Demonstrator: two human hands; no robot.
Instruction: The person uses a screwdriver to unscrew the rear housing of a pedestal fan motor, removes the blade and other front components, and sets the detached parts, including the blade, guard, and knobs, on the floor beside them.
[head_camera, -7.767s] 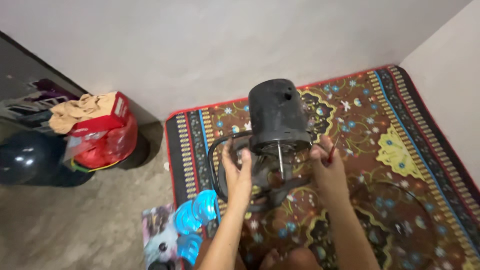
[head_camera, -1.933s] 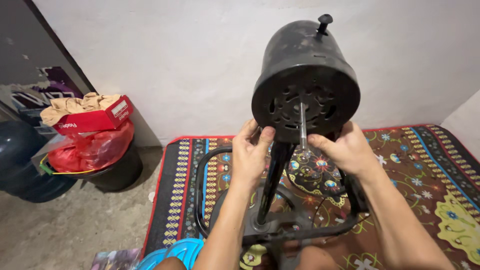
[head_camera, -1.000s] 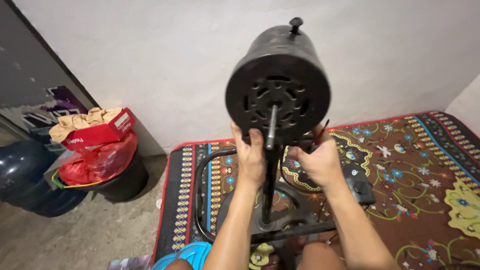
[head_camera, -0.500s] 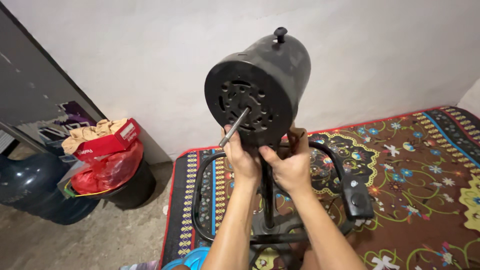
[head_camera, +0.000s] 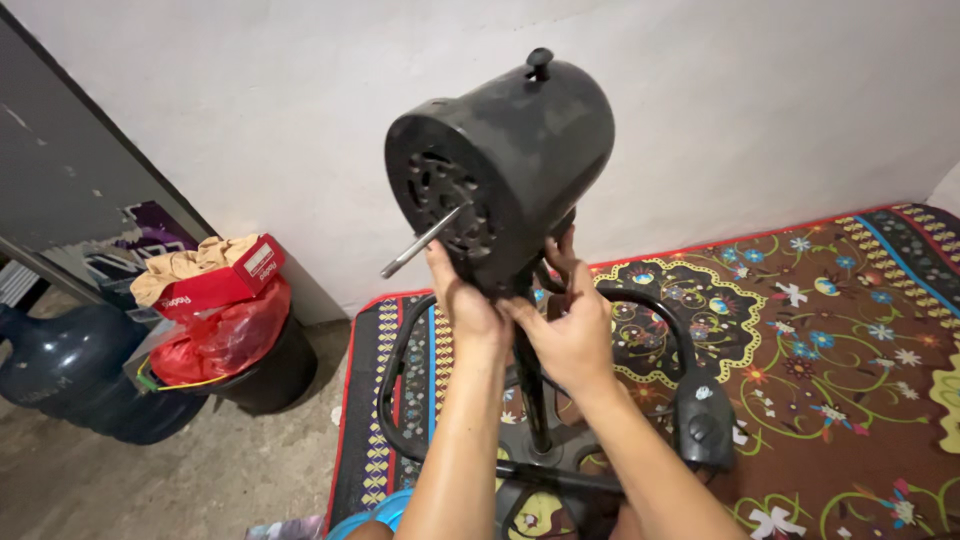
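Nearest, we see the left hand (head_camera: 468, 310) and right hand (head_camera: 572, 335), fingers closed around the neck beneath a matte black cylindrical fan motor housing (head_camera: 510, 160); its bare metal shaft (head_camera: 420, 242) points lower-left, above a patterned rug (head_camera: 820, 340).

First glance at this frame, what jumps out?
A black fan motor housing with a bare metal shaft fills the upper centre, on a stand. The left hand and right hand grip just below it. Behind lies a patterned rug; a black bin with a red bag stands left.
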